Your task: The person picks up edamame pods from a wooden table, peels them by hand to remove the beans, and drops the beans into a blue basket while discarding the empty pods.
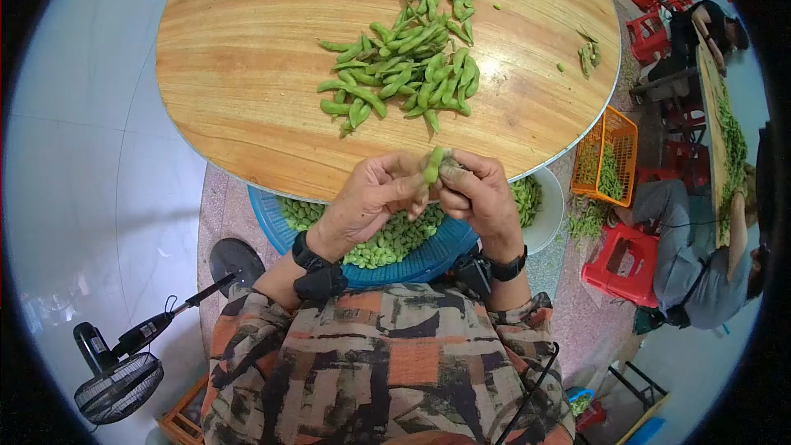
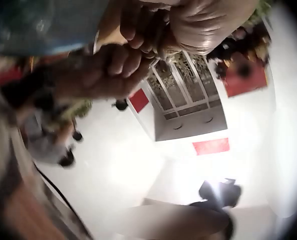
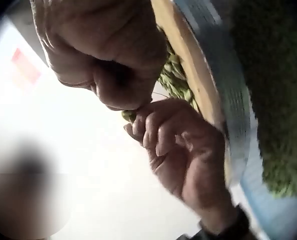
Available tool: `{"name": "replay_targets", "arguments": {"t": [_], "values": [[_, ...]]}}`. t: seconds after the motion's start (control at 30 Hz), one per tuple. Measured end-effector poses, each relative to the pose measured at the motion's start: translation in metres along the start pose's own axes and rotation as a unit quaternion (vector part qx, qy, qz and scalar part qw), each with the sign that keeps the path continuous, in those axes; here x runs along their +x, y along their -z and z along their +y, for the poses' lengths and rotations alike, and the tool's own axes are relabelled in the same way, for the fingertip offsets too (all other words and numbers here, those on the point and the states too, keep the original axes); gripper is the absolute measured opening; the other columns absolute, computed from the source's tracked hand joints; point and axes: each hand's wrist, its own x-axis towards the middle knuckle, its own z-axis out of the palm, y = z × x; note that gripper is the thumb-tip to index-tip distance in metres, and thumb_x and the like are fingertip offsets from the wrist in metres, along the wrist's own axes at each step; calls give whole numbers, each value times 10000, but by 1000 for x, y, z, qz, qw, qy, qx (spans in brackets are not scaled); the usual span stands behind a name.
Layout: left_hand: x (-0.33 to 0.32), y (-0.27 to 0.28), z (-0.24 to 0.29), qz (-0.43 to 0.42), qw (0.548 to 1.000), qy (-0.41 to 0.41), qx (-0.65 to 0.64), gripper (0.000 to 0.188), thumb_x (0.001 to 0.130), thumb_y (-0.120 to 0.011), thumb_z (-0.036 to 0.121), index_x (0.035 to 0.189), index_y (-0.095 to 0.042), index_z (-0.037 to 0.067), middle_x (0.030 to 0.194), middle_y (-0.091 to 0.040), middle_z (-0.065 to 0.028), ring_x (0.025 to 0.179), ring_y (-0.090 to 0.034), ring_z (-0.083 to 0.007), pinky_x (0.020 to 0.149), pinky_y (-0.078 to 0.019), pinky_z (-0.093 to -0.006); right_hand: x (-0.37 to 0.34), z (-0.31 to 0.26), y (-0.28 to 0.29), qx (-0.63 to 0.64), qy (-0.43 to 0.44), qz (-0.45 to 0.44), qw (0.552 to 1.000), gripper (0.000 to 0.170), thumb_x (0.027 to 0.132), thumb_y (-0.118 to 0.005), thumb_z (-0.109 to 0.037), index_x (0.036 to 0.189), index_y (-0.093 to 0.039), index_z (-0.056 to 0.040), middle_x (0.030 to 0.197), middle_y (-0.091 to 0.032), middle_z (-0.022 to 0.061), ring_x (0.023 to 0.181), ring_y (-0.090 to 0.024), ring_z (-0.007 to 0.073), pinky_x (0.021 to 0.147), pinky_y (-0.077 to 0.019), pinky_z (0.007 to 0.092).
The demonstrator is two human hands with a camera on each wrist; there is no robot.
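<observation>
A heap of pods (image 1: 404, 74) lies on the near half of the bench (image 1: 247, 99), with more along its far edge. One pod (image 1: 432, 166) sits between left hand (image 1: 372, 198) and right hand (image 1: 479, 191), above a basin (image 1: 410, 267) of beans (image 1: 383, 247) partly beneath the bench. Right of it stands a bucket (image 1: 554, 216); farther right, a crate (image 1: 592, 189), then a stool (image 1: 597, 276) nearer the person. A fan (image 1: 119, 387) stands left.

Green pod (image 1: 432, 166), wood-grained table (image 1: 247, 74), blue basin (image 1: 395, 271)

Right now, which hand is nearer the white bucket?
Right. The right hand is just left of the white bucket in the head view; the left hand is farther left, on the far side of the right one.
</observation>
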Motion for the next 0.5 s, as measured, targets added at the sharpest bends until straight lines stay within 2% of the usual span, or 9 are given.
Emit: {"name": "replay_targets", "arguments": {"t": [0.03, 0.07, 0.1, 0.13, 0.17, 0.2, 0.33, 0.43, 0.5], "values": [[1, -3, 2, 0, 1000, 0, -1, 183, 893, -738, 191, 870, -638, 39, 790, -644, -32, 708, -584, -88, 621, -466, -214, -1, 1, -4, -134, 27, 56, 989, 195, 984, -507, -43, 1115, -637, 21, 758, -550, -3, 534, -436, 53, 467, -321, 203], [2, -8, 6, 60, 990, -37, 123, 188, 900, -730, 184, 935, -624, 33, 812, -651, -36, 714, -594, -83, 621, -482, -221, -1, 3, -8, -265, 53, 111, 956, 197, 966, -513, -29, 1106, -642, 21, 775, -577, 26, 551, -488, 80, 482, -367, 223], [3, -11, 9, 118, 959, -72, 245, 209, 907, -722, 178, 1000, -610, 28, 835, -659, -39, 721, -603, -78, 621, -497, -228, -2, 5, -11, -264, 54, 110, 957, 197, 966, -513, -29, 1106, -642, 21, 775, -577, 26, 551, -488, 80, 482, -367, 223], [4, -9, 11, 119, 959, -72, 246, 209, 907, -722, 178, 1000, -610, 28, 835, -659, -39, 721, -603, -78, 621, -497, -228, -3, 8, -14, -360, 101, 100, 922, 198, 938, -533, -23, 1096, -645, 22, 775, -594, 59, 592, -533, 113, 522, -410, 249], [4, -7, 12, 114, 916, -83, 375, 199, 912, -716, 172, 994, -615, 22, 812, -659, -36, 705, -598, -71, 604, -495, -233, -4, 10, -17, -451, 147, 88, 876, 203, 911, -553, -17, 1086, -648, 23, 774, -610, 92, 634, -579, 145, 562, -454, 276], [4, -5, 14, 106, 856, -94, 497, 190, 916, -710, 166, 987, -620, 15, 790, -659, -32, 689, -592, -64, 587, -494, -238, -4, 10, -22, -469, 169, 99, 861, 227, 859, -579, 4, 1074, -646, 27, 778, -608, 136, 688, -608, 193, 628, -482, 317], [1, -12, 22, 80, 816, -129, 558, 172, 920, -695, 159, 966, -634, 5, 709, -655, -40, 617, -588, -68, 537, -471, -254, -6, 11, -14, -487, 188, 92, 848, 204, 857, -588, 7, 1050, -653, 23, 768, -612, 131, 676, -607, 201, 616, -473, 317], [-4, -15, 23, 65, 770, -142, 618, 166, 929, -670, 166, 952, -643, 4, 645, -635, -75, 565, -593, -107, 512, -448, -273, -9, 10, -13, -473, 145, 74, 866, 177, 853, -598, 5, 1018, -662, 19, 763, -617, 136, 678, -613, 220, 619, -474, 332], [-4, -11, 23, 27, 733, -186, 654, 170, 933, -648, 169, 960, -640, 1, 610, -608, -105, 525, -588, -163, 494, -430, -301, -8, 11, -13, -520, 169, 75, 834, 137, 856, -606, -1, 977, -666, 20, 753, -616, 140, 672, -609, 225, 618, -472, 336]]}}
